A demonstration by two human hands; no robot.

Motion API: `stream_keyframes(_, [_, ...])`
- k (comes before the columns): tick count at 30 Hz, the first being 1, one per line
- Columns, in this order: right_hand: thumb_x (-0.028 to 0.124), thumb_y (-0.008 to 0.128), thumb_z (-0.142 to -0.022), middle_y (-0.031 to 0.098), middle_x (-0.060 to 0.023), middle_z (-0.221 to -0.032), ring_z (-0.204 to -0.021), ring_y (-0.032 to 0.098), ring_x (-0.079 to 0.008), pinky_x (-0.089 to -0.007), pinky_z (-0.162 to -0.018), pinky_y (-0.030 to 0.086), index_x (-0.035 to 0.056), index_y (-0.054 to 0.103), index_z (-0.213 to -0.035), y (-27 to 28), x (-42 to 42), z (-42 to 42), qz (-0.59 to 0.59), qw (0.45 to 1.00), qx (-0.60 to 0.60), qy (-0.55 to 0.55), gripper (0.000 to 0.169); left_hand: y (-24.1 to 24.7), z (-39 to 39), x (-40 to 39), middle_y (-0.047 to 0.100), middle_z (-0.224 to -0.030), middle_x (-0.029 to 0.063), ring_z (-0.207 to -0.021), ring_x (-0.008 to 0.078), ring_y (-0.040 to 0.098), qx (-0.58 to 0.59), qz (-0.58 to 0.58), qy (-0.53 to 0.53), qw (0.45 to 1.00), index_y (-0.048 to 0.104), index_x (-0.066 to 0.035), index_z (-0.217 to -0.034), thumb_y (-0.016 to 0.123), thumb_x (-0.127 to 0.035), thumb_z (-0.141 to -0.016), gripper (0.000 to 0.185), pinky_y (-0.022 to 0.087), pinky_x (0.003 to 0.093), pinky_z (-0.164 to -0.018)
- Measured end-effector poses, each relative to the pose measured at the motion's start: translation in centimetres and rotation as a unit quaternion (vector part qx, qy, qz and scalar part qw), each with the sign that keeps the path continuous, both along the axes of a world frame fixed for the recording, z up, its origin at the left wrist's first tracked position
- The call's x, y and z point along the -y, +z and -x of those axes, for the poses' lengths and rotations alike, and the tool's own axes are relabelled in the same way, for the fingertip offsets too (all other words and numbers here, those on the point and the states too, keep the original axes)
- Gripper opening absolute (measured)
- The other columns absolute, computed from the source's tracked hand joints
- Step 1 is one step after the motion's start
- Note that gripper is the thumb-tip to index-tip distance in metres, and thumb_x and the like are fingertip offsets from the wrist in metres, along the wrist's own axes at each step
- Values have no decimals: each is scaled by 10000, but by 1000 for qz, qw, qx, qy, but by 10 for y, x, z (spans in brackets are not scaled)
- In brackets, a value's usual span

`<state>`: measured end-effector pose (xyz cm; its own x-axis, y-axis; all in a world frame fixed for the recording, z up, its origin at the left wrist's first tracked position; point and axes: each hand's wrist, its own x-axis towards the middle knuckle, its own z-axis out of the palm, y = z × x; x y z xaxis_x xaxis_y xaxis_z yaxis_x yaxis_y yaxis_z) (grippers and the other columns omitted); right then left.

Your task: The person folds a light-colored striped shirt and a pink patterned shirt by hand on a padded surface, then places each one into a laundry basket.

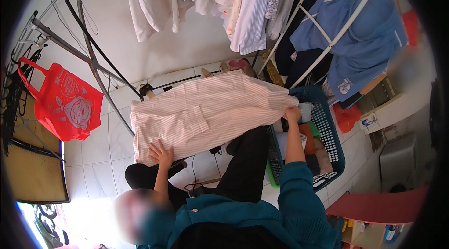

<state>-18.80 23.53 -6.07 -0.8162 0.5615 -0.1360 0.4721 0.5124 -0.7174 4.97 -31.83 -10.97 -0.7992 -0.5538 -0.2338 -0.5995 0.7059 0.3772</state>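
Observation:
A pale pink-and-white striped garment (210,105) lies stretched out before me, with a pocket or flap on its left half. What it rests on is hidden beneath it. My left hand (161,155) presses down on its near left corner, palm lowered and fingers spread. At the opposite end, my right hand (292,114) has its fingers closed on the garment's right tip. Just under and beyond that hand stands a dark teal plastic laundry basket (337,147), holding several folded or bunched clothes.
Shirts (249,21) hang along the back wall. A red tote bag (70,103) hangs from a metal rack (92,60) on the left. Blue garments (350,35) drape by a white rack pole (345,35). A red-topped shelf (375,207) stands at lower right. A cord (194,170) runs below the garment.

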Motion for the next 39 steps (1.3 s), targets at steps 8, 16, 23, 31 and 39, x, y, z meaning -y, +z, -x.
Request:
stream_keyframes(8, [133,624,-771,483,-204,-1200,-1121,463,-323,-450,-896,402,22,481,-1142,63,116,-14,-206,976,-65,-8,414,35,10,-15,-101,-1471,224,-1340,421,-144,48,-12,24,999,148,-179,-1438,527,-518,-805,812,-70,617,-1016])
stream_keyframes(16, [339,603,-802,366,-119,-1388,-1307,300,-294,-531,-1062,174,123,412,-1311,2,357,-136,-174,761,-252,573,585,27,39,-25,190,-1481,91,-1379,268,115,-141,171,-189,957,274,-180,-1407,464,-453,-859,641,-3,551,-1073])
stream_keyframes(23, [396,613,-775,361,-122,-1393,-1316,281,-305,-579,-1049,129,172,415,-1314,-18,253,-68,-291,858,-163,390,616,32,-8,40,258,-1457,75,-1357,237,199,-111,183,-120,969,301,-186,-1395,446,-476,-854,631,48,538,-1081])
stream_keyframes(31, [337,529,-818,276,-145,-1437,-1324,244,-325,-463,-1060,219,108,338,-1366,-25,177,10,-192,889,137,391,623,72,26,82,603,-1044,127,-984,288,560,-29,-45,-66,996,618,-84,-1011,555,-253,-798,279,450,425,-833])
stream_keyframes(39, [214,542,-852,318,-152,-1407,-1279,323,-317,-444,-1007,301,54,452,-1264,32,228,68,-150,895,27,420,452,66,137,148,606,-1010,61,-979,248,551,-184,92,-142,968,642,-107,-957,516,-44,-765,239,444,384,-827])
